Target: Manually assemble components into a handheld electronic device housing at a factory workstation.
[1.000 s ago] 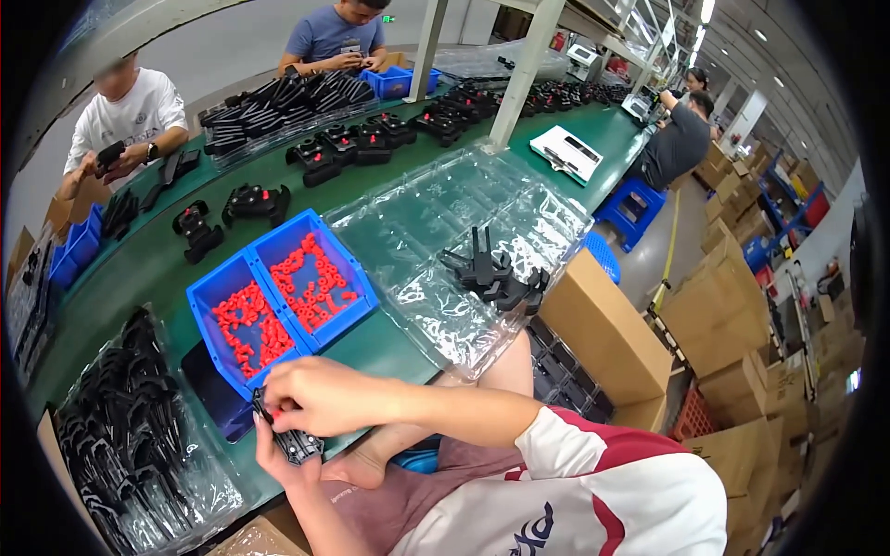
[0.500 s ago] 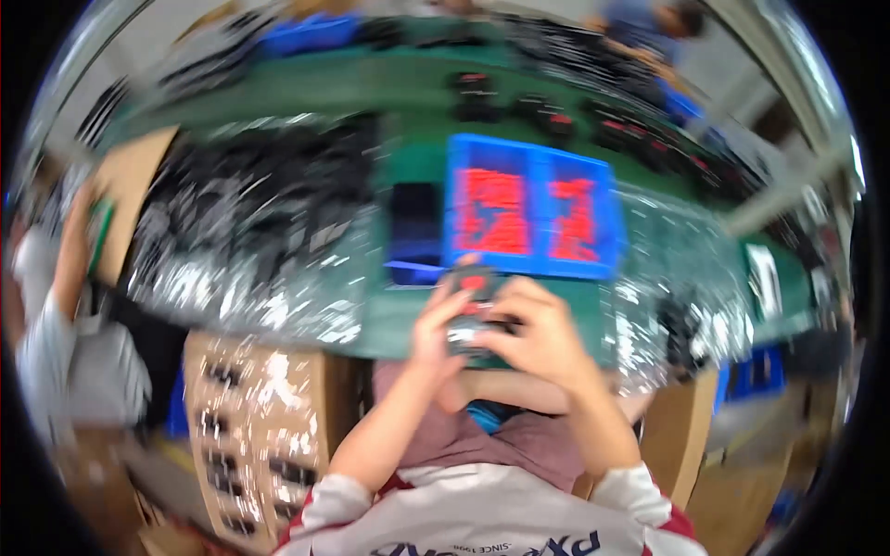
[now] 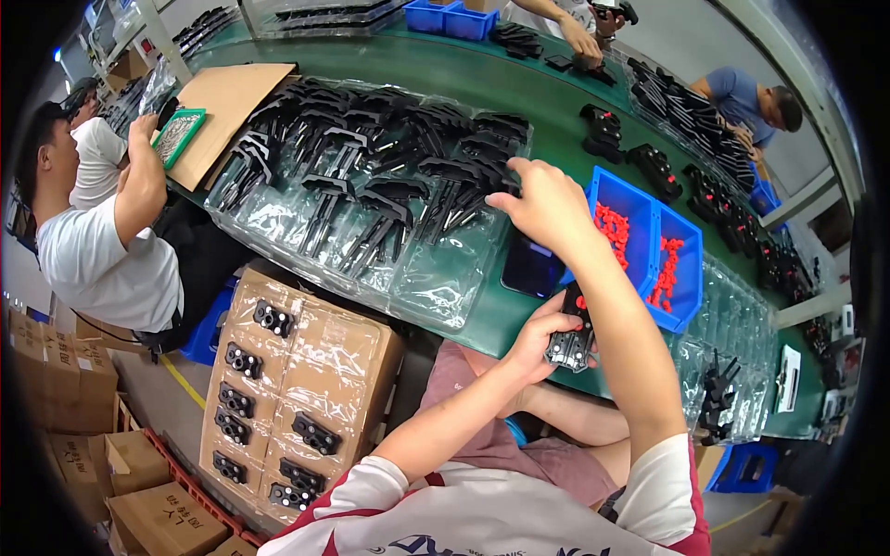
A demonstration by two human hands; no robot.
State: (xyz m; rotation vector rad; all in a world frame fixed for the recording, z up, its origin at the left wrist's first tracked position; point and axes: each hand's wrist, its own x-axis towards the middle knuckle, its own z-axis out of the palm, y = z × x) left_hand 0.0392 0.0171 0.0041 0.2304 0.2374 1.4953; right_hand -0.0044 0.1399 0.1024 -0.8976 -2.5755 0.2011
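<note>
My left hand [image 3: 538, 338] is closed round a black plastic assembly [image 3: 571, 345] with a red part and a clear or shiny lower end, held near the table edge above my lap. Stretched out over the table, my right hand [image 3: 549, 208] has its thumb and fingers apart at the right side of a pile of black forked plastic parts [image 3: 371, 199]. Its fingertips are beside the nearest of those parts, and I see nothing held in them. Under my right forearm, a blue divided bin [image 3: 675, 306] holds small red pieces [image 3: 667, 273]. A dark phone-like slab [image 3: 532, 267] lies beside the bin.
Clear plastic sheeting [image 3: 436, 296] covers part of the green table. At lower left, a cardboard box [image 3: 264, 371] carries several black assemblies. A co-worker [image 3: 111, 222] sits left by a green tray [image 3: 181, 137]; others work across the table. Black-and-red units [image 3: 654, 171] line the far side.
My right hand has left the black assembly and moved up and left to the pile of black parts. My left hand still holds the assembly. The whole view has swung and is sharper.
</note>
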